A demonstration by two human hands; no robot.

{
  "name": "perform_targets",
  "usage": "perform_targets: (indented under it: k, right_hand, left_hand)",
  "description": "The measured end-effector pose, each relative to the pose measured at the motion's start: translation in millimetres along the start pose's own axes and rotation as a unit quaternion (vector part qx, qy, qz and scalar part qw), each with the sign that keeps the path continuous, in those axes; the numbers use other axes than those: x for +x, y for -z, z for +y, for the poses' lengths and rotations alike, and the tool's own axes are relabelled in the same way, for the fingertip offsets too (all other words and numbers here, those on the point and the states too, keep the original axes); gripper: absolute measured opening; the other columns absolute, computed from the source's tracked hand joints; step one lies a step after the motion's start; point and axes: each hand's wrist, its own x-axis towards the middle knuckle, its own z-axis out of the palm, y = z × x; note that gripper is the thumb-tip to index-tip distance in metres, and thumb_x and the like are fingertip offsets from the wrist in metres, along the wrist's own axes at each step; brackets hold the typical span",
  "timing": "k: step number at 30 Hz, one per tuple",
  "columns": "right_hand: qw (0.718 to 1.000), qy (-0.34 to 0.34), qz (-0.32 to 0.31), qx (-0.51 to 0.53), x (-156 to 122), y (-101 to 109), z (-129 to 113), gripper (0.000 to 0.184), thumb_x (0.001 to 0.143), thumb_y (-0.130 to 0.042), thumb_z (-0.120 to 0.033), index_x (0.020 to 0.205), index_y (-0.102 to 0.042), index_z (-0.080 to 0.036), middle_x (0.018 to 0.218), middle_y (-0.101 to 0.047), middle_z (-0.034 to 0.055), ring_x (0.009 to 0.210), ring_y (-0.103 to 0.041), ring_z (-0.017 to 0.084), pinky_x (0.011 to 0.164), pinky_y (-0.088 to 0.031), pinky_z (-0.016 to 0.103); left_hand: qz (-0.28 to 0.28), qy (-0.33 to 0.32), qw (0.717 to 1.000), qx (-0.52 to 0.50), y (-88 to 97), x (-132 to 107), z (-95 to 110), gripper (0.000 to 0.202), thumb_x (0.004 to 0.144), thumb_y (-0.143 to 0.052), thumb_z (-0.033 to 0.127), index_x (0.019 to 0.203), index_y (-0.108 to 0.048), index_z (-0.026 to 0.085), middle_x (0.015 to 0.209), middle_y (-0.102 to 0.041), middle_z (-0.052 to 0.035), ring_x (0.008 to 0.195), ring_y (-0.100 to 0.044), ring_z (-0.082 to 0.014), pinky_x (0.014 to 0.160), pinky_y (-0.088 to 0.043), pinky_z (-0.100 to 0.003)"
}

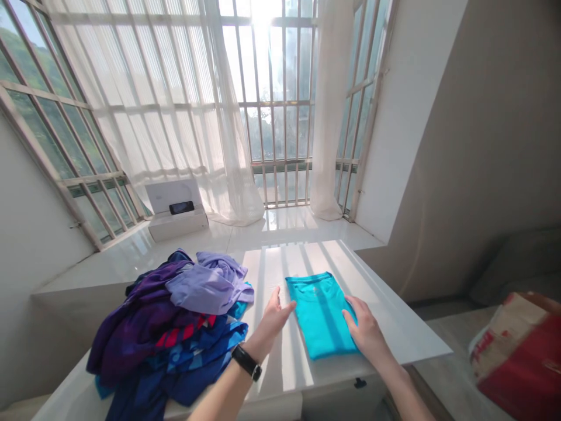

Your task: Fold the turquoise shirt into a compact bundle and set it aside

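Observation:
A folded turquoise shirt (pixel 319 313) lies flat on the white table (pixel 403 327). My right hand (pixel 364 329) rests open on the shirt's right near corner, fingers flat on the cloth. My left hand (pixel 275 318), a black watch on its wrist, hovers just left of the shirt with fingers stretched toward its left edge; it holds nothing.
A heap of unfolded purple, lilac and blue clothes (pixel 170 327) covers the table's left half. A white box with a dark phone (pixel 177 216) sits on the window ledge behind. A red and beige bag (pixel 521 351) stands on the right.

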Motion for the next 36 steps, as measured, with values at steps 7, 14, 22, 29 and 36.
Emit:
perform_targets:
  k: [7, 14, 22, 29, 36]
  right_hand:
    - [0.997, 0.063, -0.042, -0.028, -7, -4, 17, 0.048, 0.095, -0.044, -0.044, 0.124, -0.07, -0.017, 0.139, -0.067, 0.0182, 0.132, -0.061, 0.034, 0.114, -0.049, 0.056]
    - [0.977, 0.108, -0.097, -0.155, 6, 13, 2, 0.045, 0.095, -0.05, -0.04, 0.127, -0.071, -0.017, 0.144, -0.063, 0.0207, 0.137, -0.056, 0.042, 0.113, -0.045, 0.065]
    - [0.964, 0.05, -0.178, -0.19, 68, -32, -26, 0.087, 0.098, -0.034, -0.061, 0.153, -0.04, 0.007, 0.164, -0.035, 0.0263, 0.154, -0.032, 0.035, 0.128, -0.027, 0.05]
    - [0.952, 0.017, -0.197, -0.236, 66, -26, -36, 0.085, 0.097, -0.029, -0.06, 0.158, -0.035, 0.0, 0.168, -0.031, 0.0186, 0.157, -0.027, 0.027, 0.129, -0.022, 0.04]
    - [0.926, -0.074, -0.04, -0.369, -4, -39, -88, 0.106, 0.089, -0.04, -0.079, 0.157, -0.033, 0.002, 0.162, -0.033, 0.0349, 0.15, -0.028, 0.054, 0.117, -0.019, 0.075]
  left_hand:
    - [-0.05, -0.14, 0.903, 0.404, -29.7, 8, -5, 0.083, 0.094, -0.05, 0.054, 0.157, -0.037, 0.002, 0.17, -0.019, -0.0244, 0.159, -0.01, -0.0397, 0.128, -0.015, -0.061]
    - [-0.069, -0.188, 0.859, 0.471, -42.7, 18, -6, 0.091, 0.09, -0.055, 0.064, 0.153, -0.044, 0.0, 0.166, -0.028, -0.0271, 0.156, -0.018, -0.0459, 0.128, -0.014, -0.058]
    - [-0.033, -0.146, 0.84, 0.521, -39.4, 44, -9, 0.095, 0.093, -0.045, 0.063, 0.161, -0.027, 0.0, 0.17, -0.019, -0.0247, 0.158, -0.014, -0.0411, 0.129, -0.013, -0.055]
    - [-0.067, -0.111, 0.882, 0.453, -15.8, 59, 2, 0.074, 0.104, -0.027, 0.051, 0.16, -0.031, 0.003, 0.17, -0.024, -0.0171, 0.159, -0.02, -0.0294, 0.13, -0.022, -0.043]
    - [-0.067, -0.121, 0.878, 0.459, 31.8, 32, 1, 0.071, 0.109, -0.019, 0.05, 0.158, -0.034, 0.001, 0.164, -0.035, -0.0247, 0.151, -0.037, -0.0349, 0.121, -0.039, -0.051]
